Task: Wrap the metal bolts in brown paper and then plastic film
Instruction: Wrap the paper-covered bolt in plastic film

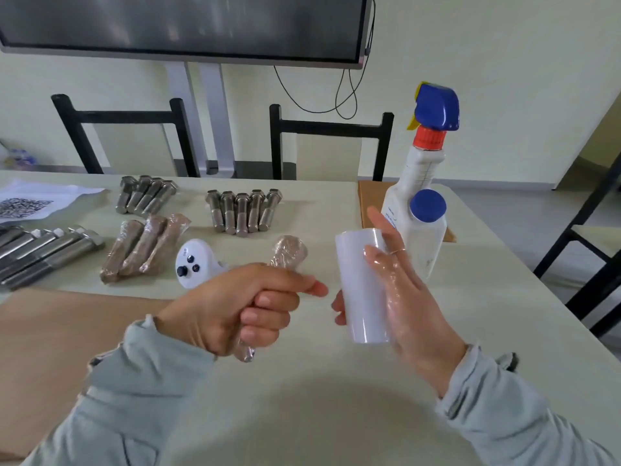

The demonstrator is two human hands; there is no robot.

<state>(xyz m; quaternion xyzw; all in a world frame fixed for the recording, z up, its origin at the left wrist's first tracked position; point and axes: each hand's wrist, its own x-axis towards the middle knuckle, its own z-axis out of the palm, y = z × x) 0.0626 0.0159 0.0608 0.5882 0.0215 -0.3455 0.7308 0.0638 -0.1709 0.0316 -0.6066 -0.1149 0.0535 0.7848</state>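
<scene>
**Fourth bolt in film, many bare ones waiting**

The left hand (235, 307) is closed in a fist round a bolt already covered in brown paper and film (289, 252); its wrapped head sticks up past the thumb and its tip shows below the fist. The right hand (400, 297) holds the roll of plastic film (361, 287) upright, thumb on the near-left side, fingers lying fairly straight along the right side with a loose sheet of film draped over them. The two hands are just beside each other above the surface (302, 381); whether film runs between roll and bolt cannot be told.

Done so far, by the look of it: three wrapped bolts (144, 248) lie together at the left, far of a sheet of brown paper (67, 317). The one in hand seems to be at or near the end of its film stage.

Left to do: five bare bolts (243, 210) in a row at the middle far side, four more (146, 196) left of them, and a longer set (47, 250) at the far left edge (partly cut off). Judged from that, the task is well under half complete.

A white controller (191, 264), a spray bottle (420, 169) and a blue-capped bottle (426, 230) also stand on the surface.
</scene>
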